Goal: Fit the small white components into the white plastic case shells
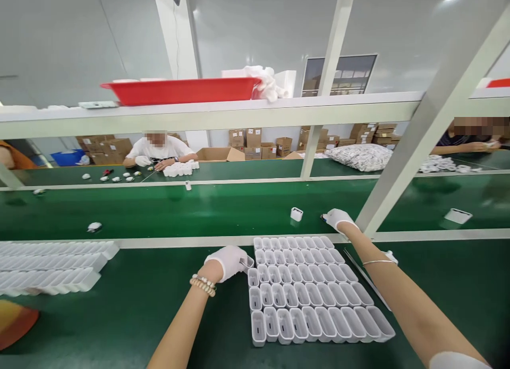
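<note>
My left hand (pixel 230 262), in a white glove, is closed on a small white plastic housing (pixel 249 263) at the left edge of the block of rows. Several rows of similar open white housings (pixel 313 293) stand upright on the green bench, the nearer-left ones with a dark slot in the bottom. My right hand (pixel 338 219), also gloved, reaches over the green belt behind the rows. Its fingers are pinched at a small dark-and-white piece, too small to name. Left of it, one white housing (pixel 296 214) lies on the belt.
More white housings (pixel 59 265) stand in rows at the left. A slanted post (pixel 410 130) rises beside my right forearm. Small white parts (pixel 94 227) and a flat white piece (pixel 458 216) lie on the belt. Across it sits a co-worker (pixel 159 151). Overhead, a shelf holds a red tray (pixel 187 91).
</note>
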Motion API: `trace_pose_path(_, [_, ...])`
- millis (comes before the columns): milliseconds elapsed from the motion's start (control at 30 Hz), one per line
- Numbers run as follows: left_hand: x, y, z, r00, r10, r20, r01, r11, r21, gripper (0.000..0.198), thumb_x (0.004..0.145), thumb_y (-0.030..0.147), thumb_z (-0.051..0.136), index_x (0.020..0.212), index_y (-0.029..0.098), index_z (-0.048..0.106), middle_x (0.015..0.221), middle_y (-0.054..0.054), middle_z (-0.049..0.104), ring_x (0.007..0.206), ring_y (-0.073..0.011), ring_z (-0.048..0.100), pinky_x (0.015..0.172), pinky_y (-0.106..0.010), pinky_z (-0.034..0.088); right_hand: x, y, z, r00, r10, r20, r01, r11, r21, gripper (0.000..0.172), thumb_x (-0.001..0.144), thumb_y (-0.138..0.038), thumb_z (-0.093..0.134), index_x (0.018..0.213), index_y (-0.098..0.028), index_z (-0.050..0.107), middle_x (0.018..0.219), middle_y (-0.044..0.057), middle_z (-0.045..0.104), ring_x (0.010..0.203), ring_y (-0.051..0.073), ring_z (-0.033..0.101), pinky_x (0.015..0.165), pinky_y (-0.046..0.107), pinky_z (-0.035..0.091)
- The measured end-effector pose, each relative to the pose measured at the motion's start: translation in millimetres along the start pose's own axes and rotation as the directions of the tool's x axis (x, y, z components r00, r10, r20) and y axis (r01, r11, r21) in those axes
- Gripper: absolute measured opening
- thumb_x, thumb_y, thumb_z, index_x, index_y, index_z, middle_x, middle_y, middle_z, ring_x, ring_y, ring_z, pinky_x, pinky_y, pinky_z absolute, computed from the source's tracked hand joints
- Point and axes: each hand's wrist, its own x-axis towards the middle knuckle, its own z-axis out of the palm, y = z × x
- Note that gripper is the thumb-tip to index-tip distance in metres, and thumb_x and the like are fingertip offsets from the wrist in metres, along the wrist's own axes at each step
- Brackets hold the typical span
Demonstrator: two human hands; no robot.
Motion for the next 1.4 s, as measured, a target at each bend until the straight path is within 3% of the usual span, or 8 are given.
trace_pose_path(200, [-14, -10, -21.9, 0.990, 0.075, -0.118, -0.102, 0.965, -0.242, 0.012, 0.077, 0.029, 0.064, 0.070, 0.019, 0.063, 0.091, -0.001, 0.071, 0.086, -0.0214, 0.065, 0.074, -0.029, 0.047, -21, -16, -11, 0.995, 0.019, 0.101, -0.062, 0.890, 0.451, 0.028, 0.095, -0.031, 0.060, 0.119, -0.017, 0.061, 0.120, 0.009, 0.064, 0.101, 0.021, 0.065, 0.085, 0.041, 0.056])
trace_pose_path(367, [-29, -5, -36.3, 0.950, 0.192, -0.246, -0.288, 0.845, -0.451, 0.034, 0.079, 0.049, 0.067, 0.086, 0.019, 0.052, 0.083, -0.002, 0.063, 0.075, -0.0173, 0.060, 0.062, -0.027, 0.045, -66, -47, -28, 0.946, -0.244, 0.216, -0.027, 0.602, 0.798, 0.042, 0.084, -0.034, 0.072, 0.121, -0.017, 0.062, 0.111, 0.011, 0.070, 0.093, 0.021, 0.071, 0.085, 0.036, 0.058])
trace_pose_path(500, [-33, 6, -35.6, 0.886, 0.267, -0.380, -0.459, 0.626, -0.630, 0.053, 0.067, 0.051, 0.080, 0.090, 0.020, 0.043, 0.077, 0.003, 0.054, 0.066, -0.0128, 0.056, 0.054, -0.023, 0.043, -127, -84, -40, 0.869, -0.445, 0.218, -0.012, 0.422, 0.906, 0.058, 0.064, -0.041, 0.086, 0.116, -0.023, 0.068, 0.116, 0.009, 0.071, 0.080, 0.020, 0.071, 0.078, 0.039, 0.060])
trace_pose_path(600, [-39, 14, -37.5, 0.840, 0.308, -0.448, -0.542, 0.433, -0.720, 0.058, 0.058, 0.042, 0.089, 0.094, 0.019, 0.049, 0.078, 0.003, 0.055, 0.063, -0.0107, 0.054, 0.050, -0.020, 0.040, -180, -105, -47, 0.807, -0.551, 0.210, 0.003, 0.360, 0.933, 0.056, 0.063, -0.039, 0.088, 0.114, -0.022, 0.070, 0.109, 0.009, 0.074, 0.074, 0.020, 0.070, 0.073, 0.040, 0.061])
trace_pose_path(767, [-51, 19, -41.0, 0.864, 0.364, -0.349, -0.488, 0.429, -0.760, 0.056, 0.060, 0.035, 0.090, 0.103, 0.015, 0.061, 0.085, -0.005, 0.067, 0.068, -0.0144, 0.061, 0.055, -0.023, 0.046, -236, -110, -53, 0.761, -0.637, 0.124, 0.185, 0.396, 0.899, 0.047, 0.070, -0.037, 0.083, 0.114, -0.024, 0.073, 0.111, 0.008, 0.076, 0.103, 0.028, 0.071, 0.088, 0.043, 0.060])
trace_pose_path(933, [-52, 15, -37.1, 0.890, 0.426, -0.164, -0.350, 0.408, -0.843, 0.090, 0.061, 0.042, 0.090, 0.139, 0.019, 0.051, 0.087, -0.008, 0.072, 0.072, -0.0201, 0.065, 0.062, -0.029, 0.050, -246, -106, -55, 0.717, -0.696, 0.047, 0.370, 0.437, 0.820, 0.037, 0.077, -0.037, 0.077, 0.113, -0.029, 0.074, 0.120, 0.006, 0.073, 0.115, 0.029, 0.066, 0.100, 0.041, 0.055])
trace_pose_path(1267, [-57, 21, -37.5, 0.897, 0.436, -0.075, -0.292, 0.454, -0.842, 0.094, 0.053, 0.039, 0.093, 0.138, 0.024, 0.055, 0.082, -0.002, 0.069, 0.068, -0.0139, 0.059, 0.058, -0.022, 0.049, -257, -111, -56, 0.513, -0.857, -0.041, 0.720, 0.404, 0.564, 0.029, 0.085, -0.022, 0.064, 0.110, -0.032, 0.075, 0.087, 0.002, 0.075, 0.073, 0.017, 0.070, 0.069, 0.027, 0.061])
trace_pose_path(1400, [-59, 16, -36.0, 0.909, 0.417, -0.017, -0.244, 0.497, -0.833, 0.096, 0.054, 0.039, 0.093, 0.140, 0.022, 0.053, 0.085, -0.005, 0.071, 0.070, -0.0181, 0.064, 0.058, -0.025, 0.051, -256, -109, -54, 0.500, -0.865, 0.031, 0.716, 0.434, 0.547, 0.028, 0.088, -0.030, 0.063, 0.113, -0.032, 0.074, 0.080, 0.001, 0.071, 0.069, 0.017, 0.067, 0.068, 0.028, 0.059])
